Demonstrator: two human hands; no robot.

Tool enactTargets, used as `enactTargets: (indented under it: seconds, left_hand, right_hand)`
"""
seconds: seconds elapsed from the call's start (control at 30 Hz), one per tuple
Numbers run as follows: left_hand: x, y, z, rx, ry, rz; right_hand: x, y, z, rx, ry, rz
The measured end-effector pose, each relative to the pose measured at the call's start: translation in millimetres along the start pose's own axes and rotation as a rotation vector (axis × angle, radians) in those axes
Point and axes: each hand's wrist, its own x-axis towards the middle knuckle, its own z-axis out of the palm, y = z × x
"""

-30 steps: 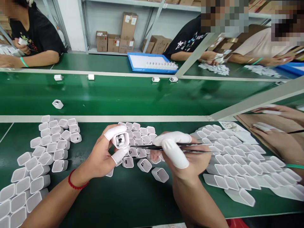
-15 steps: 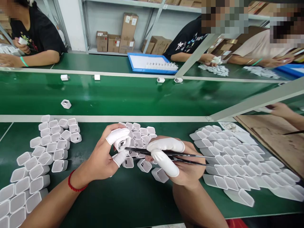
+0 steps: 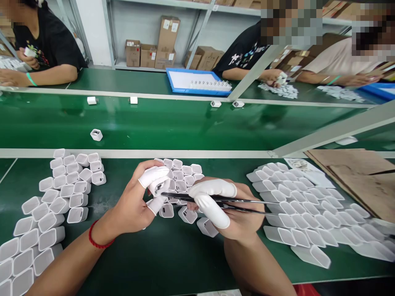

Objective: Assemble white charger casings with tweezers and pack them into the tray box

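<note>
My left hand [image 3: 138,197], with white finger cots on thumb and forefinger, is closed on a small white charger housing [image 3: 159,186]. The housing's open end faces right and shows metal and dark parts inside. Black tweezers [image 3: 212,199] are gripped in my right hand [image 3: 230,205], which also wears white finger cots. The tips of the tweezers touch or enter the housing's opening; which of the two I cannot tell. Under and behind my hands stands a cluster of white housings [image 3: 187,170], partly hidden by my fingers.
Rows of white housings [image 3: 49,220] stand at left, and more housings [image 3: 290,205] fill the right. Behind a pale rail [image 3: 185,153], a green conveyor [image 3: 173,127] carries several white chargers [image 3: 96,134]. Cardboard [image 3: 364,176] lies at far right. Co-workers sit across, near a blue tray [image 3: 197,84].
The chargers on the conveyor have shifted right. My right hand and the tweezers have moved slightly left. A co-worker's hand has left the cardboard at far right.
</note>
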Motion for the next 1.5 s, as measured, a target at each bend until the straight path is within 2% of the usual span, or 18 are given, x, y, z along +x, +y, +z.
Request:
enactTargets:
  seconds: [0.13,0.23,0.4,0.53,0.7,0.83,0.93,1.13,1.33,1.5]
  left_hand:
    - [-1.0,-2.3,0.3,-0.011,0.005,-0.030]
    - [-2.1,-3.2,0.9,-0.015,0.016,-0.039]
    - [-1.4,-2.0,1.8,0.020,0.020,-0.051]
    - [-0.6,-2.0,3.2,0.084,0.027,-0.048]
    - [-1.9,-4.9,6.1,0.100,0.050,-0.084]
    - [-0.2,-3.9,7.4,0.172,0.093,-0.043]
    - [2.5,-1.2,6.7,0.259,0.094,0.001]
    - [3.7,-0.1,5.7,0.275,0.085,-0.020]
    - [1.6,-1.2,12.2,0.307,0.189,-0.078]
    - [-1.9,-8.8,14.2,0.335,0.223,-0.181]
  right_hand:
    - [-2.1,2.9,0.7,0.086,0.054,0.023]
    - [-1.5,2.9,0.6,0.019,0.083,-0.021]
    - [-0.7,-9.3,1.8,-0.315,-0.061,-0.159]
    - [-9.7,-22.2,-3.2,-0.525,-0.091,-0.201]
    - [-20.0,-28.4,-10.7,-0.641,-0.231,-0.232]
    - [-15.4,-29.0,-2.4,-0.716,-0.337,-0.219]
    - [-11.0,-27.7,5.4,-0.743,-0.396,-0.268]
    - [-14.1,-22.7,15.4,-0.637,-0.330,-0.305]
    - [-20.5,-11.8,29.6,-0.577,-0.264,-0.286]
    - [-23.5,-20.5,23.5,-0.550,-0.148,-0.264]
